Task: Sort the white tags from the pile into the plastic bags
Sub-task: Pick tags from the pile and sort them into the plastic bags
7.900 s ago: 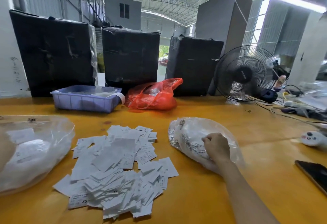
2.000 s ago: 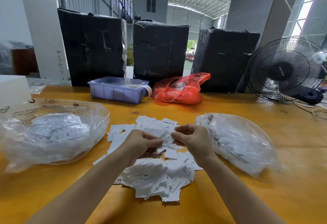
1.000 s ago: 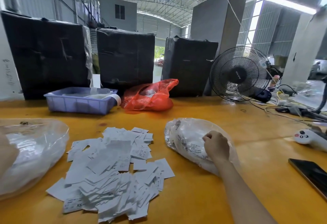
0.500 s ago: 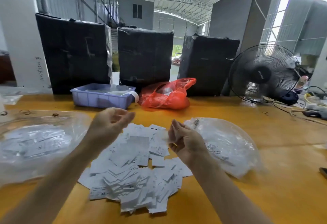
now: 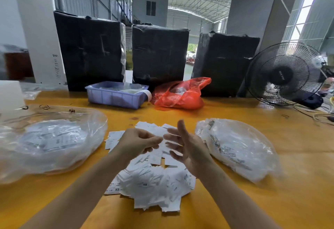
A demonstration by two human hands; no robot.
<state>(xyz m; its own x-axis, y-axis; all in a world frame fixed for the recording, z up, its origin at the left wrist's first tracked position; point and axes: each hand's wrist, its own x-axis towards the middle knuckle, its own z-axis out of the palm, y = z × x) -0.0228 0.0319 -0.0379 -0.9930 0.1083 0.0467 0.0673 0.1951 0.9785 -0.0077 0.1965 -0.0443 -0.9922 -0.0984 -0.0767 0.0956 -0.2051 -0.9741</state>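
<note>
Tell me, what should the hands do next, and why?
Probably reach down and pick up another tag. Both the left hand and right hand hover over the pile and seem to hold nothing, and many tags still lie loose between the two bags.

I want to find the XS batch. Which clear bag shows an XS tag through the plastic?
The clear bag on the left: an XS tag reads through it. The right bag shows no legible size.

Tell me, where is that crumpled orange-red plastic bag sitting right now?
In the head view, the crumpled orange-red plastic bag lies at the far side of the yellow table, just right of the shallow lilac plastic tray, in front of the black-wrapped boxes.
</note>
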